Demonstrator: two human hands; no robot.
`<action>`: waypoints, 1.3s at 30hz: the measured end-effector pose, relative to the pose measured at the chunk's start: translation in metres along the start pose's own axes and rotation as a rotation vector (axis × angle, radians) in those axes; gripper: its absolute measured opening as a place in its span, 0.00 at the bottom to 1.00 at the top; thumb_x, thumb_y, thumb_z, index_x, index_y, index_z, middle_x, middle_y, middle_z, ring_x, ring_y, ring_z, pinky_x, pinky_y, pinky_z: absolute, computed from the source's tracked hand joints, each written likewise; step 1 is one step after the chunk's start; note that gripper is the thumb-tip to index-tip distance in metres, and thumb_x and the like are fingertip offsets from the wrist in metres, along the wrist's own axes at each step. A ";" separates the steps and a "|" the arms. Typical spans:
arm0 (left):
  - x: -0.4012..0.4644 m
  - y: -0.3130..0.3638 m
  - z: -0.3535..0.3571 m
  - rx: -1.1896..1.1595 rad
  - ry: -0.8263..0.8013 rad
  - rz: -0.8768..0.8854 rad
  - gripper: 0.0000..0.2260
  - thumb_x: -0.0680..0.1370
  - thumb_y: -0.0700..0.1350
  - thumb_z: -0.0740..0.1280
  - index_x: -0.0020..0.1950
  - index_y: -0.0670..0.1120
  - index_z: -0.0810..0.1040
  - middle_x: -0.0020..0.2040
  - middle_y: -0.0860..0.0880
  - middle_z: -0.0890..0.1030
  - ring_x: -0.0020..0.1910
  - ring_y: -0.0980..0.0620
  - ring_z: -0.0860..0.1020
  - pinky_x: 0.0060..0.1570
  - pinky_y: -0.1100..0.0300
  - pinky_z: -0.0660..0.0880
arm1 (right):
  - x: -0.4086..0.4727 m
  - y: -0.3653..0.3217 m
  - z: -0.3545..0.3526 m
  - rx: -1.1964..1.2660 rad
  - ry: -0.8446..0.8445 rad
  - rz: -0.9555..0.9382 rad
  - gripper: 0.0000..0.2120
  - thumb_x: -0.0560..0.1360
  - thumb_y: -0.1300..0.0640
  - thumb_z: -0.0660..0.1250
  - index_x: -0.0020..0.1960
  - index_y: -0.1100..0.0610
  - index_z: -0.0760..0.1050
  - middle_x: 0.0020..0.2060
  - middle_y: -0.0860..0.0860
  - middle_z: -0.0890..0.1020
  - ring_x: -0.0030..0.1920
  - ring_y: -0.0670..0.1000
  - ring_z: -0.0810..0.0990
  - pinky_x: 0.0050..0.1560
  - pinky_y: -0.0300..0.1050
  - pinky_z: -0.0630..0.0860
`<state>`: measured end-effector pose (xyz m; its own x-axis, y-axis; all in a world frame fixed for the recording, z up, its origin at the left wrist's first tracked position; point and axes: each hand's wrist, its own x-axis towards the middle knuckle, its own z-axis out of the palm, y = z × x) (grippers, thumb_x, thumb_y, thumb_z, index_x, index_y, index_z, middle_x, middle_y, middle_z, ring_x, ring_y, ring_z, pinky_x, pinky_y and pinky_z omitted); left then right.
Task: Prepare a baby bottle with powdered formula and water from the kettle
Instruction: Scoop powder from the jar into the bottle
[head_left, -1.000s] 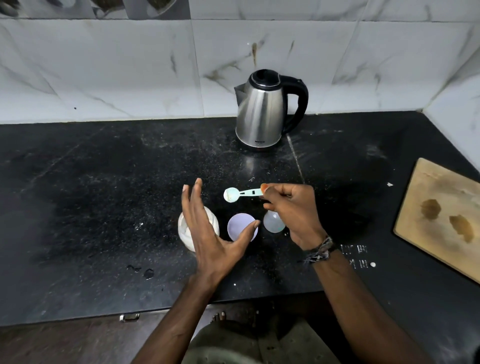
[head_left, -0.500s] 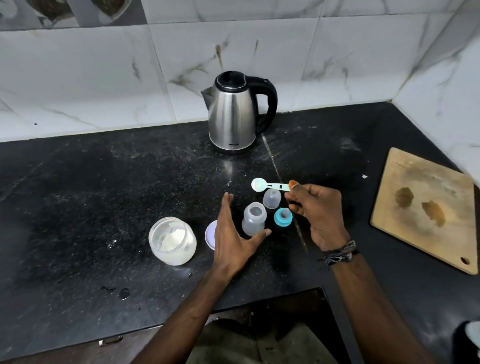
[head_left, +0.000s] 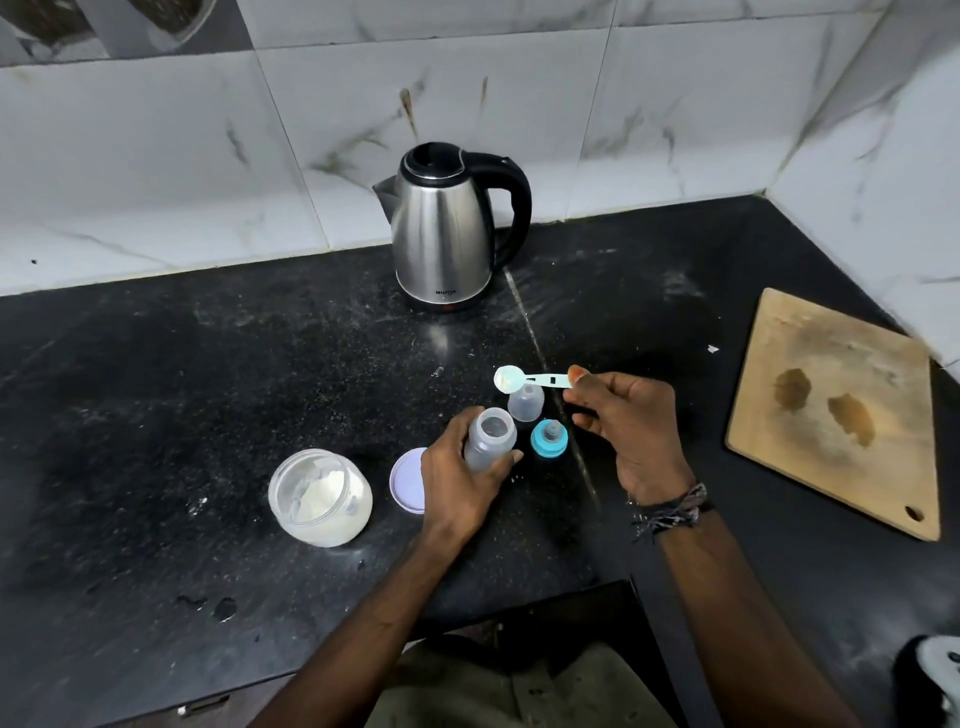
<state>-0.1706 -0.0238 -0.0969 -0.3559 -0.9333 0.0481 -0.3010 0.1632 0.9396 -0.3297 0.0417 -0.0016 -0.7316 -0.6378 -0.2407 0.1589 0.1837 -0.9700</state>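
My left hand (head_left: 457, 480) is wrapped around the open baby bottle (head_left: 490, 439), fingers curled on its body, while my right hand (head_left: 621, 434) pinches the handle of the scoop (head_left: 530, 378) between thumb and fingertips, its bowl of powder hanging just past and above the bottle mouth. My worry is that the mouth is narrow, so a tilt too soon would dust formula over the counter (head_left: 208, 415) or into the cap (head_left: 525, 402) below the scoop. The teat ring (head_left: 548, 439) sits just beside my left fingertips, the powder jar (head_left: 320, 499) well off my left wrist, and the kettle (head_left: 444, 228) beyond both hands. The kettle's small logo is too blurred to read.
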 end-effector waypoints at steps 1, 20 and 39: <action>0.000 0.002 -0.001 -0.017 0.003 0.013 0.25 0.68 0.43 0.83 0.62 0.47 0.79 0.53 0.59 0.84 0.53 0.62 0.82 0.55 0.62 0.79 | 0.001 0.000 -0.001 -0.002 -0.001 -0.001 0.07 0.75 0.56 0.74 0.39 0.58 0.84 0.38 0.58 0.86 0.41 0.51 0.82 0.41 0.42 0.79; 0.006 0.015 -0.018 0.023 0.027 0.190 0.25 0.69 0.50 0.80 0.64 0.48 0.80 0.57 0.51 0.84 0.57 0.49 0.82 0.57 0.43 0.79 | -0.011 -0.002 -0.006 -0.269 -0.084 -0.253 0.04 0.73 0.60 0.75 0.39 0.56 0.85 0.42 0.49 0.87 0.44 0.43 0.85 0.46 0.37 0.79; -0.004 0.015 -0.017 -0.001 -0.053 0.240 0.22 0.70 0.50 0.78 0.63 0.47 0.81 0.56 0.52 0.85 0.56 0.50 0.82 0.56 0.44 0.78 | -0.031 -0.025 0.025 -0.949 -0.311 -0.690 0.11 0.70 0.57 0.75 0.31 0.52 0.78 0.54 0.44 0.81 0.52 0.49 0.77 0.55 0.50 0.75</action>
<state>-0.1582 -0.0228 -0.0772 -0.4632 -0.8497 0.2520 -0.2011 0.3777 0.9038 -0.2947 0.0380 0.0295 -0.2593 -0.9464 0.1927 -0.8457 0.1261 -0.5186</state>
